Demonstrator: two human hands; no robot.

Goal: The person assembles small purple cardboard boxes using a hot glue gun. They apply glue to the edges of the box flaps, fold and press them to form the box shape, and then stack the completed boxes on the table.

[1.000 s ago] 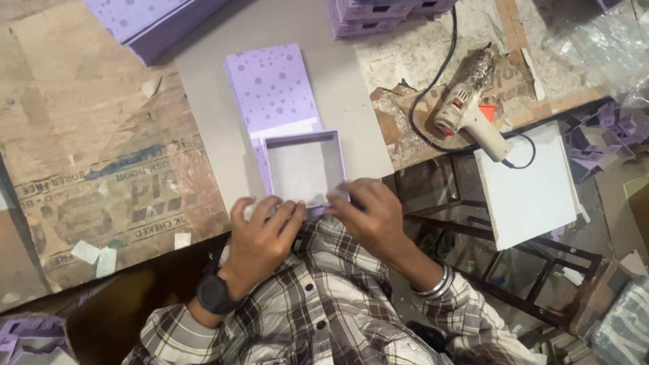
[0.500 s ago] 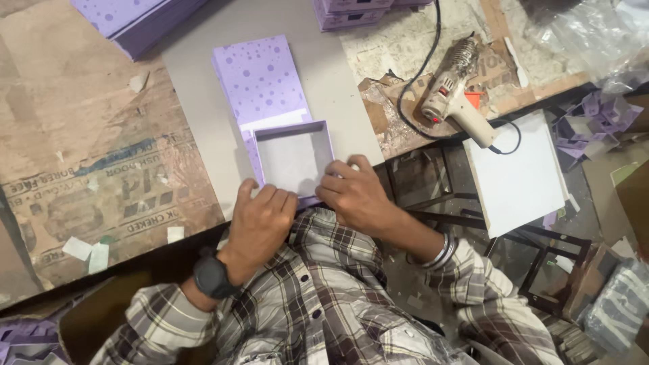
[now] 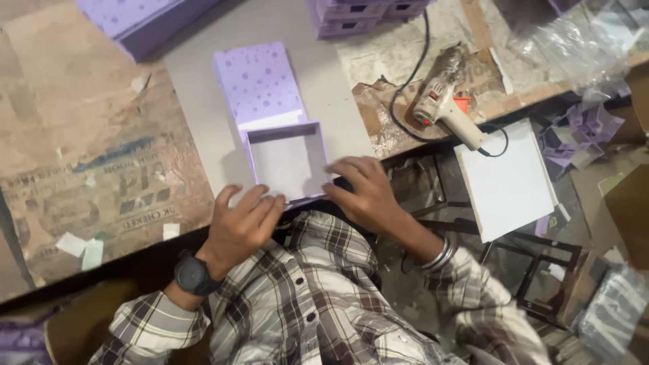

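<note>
A small lilac box tray (image 3: 286, 162) with a white inside lies at the near edge of the grey work surface (image 3: 203, 145). Its dotted lilac lid flap (image 3: 258, 82) stretches flat behind it. My left hand (image 3: 242, 225), with a black watch on the wrist, presses on the tray's near left corner. My right hand (image 3: 359, 190) holds the tray's near right corner, fingers spread along its wall. Both hands touch the same box.
A hot glue gun (image 3: 443, 101) with a black cord rests on stained cardboard at the right. A white board (image 3: 508, 177) lies on a stand below it. Flattened brown cardboard (image 3: 81, 155) covers the left. Stacks of lilac boxes (image 3: 145, 20) stand at the back.
The view has shifted a little. My right hand moved from the tray's near edge out to its right corner, fingers more spread. My left hand stays at the near left corner.
</note>
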